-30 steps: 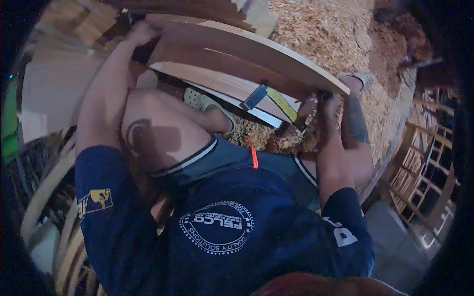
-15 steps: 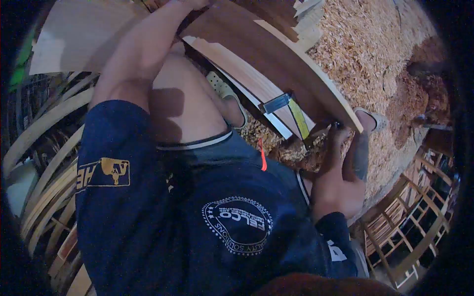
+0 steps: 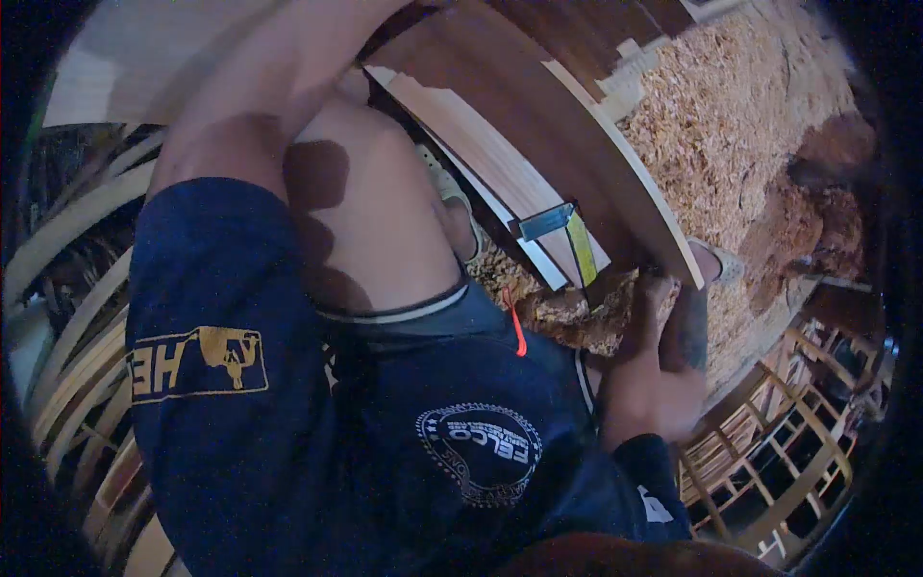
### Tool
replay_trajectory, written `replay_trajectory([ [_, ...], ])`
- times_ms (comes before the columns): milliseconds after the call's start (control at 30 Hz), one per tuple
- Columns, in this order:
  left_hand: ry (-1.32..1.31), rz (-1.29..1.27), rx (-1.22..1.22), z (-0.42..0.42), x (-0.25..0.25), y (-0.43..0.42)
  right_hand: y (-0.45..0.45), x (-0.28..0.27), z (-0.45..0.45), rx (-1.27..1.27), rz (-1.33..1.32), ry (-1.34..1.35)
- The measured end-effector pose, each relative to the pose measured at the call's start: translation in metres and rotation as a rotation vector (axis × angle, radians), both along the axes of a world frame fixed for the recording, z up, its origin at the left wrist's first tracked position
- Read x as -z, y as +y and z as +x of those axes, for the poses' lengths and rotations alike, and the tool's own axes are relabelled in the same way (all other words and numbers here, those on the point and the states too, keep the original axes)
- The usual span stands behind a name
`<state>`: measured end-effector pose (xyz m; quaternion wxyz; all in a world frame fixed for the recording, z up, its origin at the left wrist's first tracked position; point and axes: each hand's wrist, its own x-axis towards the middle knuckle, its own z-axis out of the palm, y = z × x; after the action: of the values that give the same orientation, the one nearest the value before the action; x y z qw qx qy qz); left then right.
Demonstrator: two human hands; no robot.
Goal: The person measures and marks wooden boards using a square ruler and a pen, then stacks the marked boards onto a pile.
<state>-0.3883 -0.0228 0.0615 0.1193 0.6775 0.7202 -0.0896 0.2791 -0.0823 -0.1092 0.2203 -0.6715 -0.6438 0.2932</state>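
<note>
A long brown board [image 3: 538, 125] with a pale curved edge slants across the upper middle. At its lower right end, my right hand [image 3: 657, 287] is closed around the wood. My left arm reaches to the top edge near the board's other end, and the left hand is cut off by the frame. Beside the board lies a lighter wood piece [image 3: 481, 144]. A small square tool with a dark bar [image 3: 545, 222] and a yellow arm [image 3: 582, 248] rests across the lighter piece's lower end.
Wood shavings [image 3: 711, 106] cover the ground at the upper right. Curved wooden strips [image 3: 77, 212] are stacked at the left. A wooden lattice frame [image 3: 769, 462] stands at the lower right. My sandalled feet are either side of the board's lower end.
The view has turned and shifted, so the board slants more steeply and lies further right. My left hand has passed out at the top. My right hand keeps its hold on the board.
</note>
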Motion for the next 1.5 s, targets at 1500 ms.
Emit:
replay_trajectory([
  [1500, -0.097, 0.061, 0.154, 0.001, -0.016, -0.008, 0.010, 0.020, 0.039, 0.010, -0.199, 0.107],
])
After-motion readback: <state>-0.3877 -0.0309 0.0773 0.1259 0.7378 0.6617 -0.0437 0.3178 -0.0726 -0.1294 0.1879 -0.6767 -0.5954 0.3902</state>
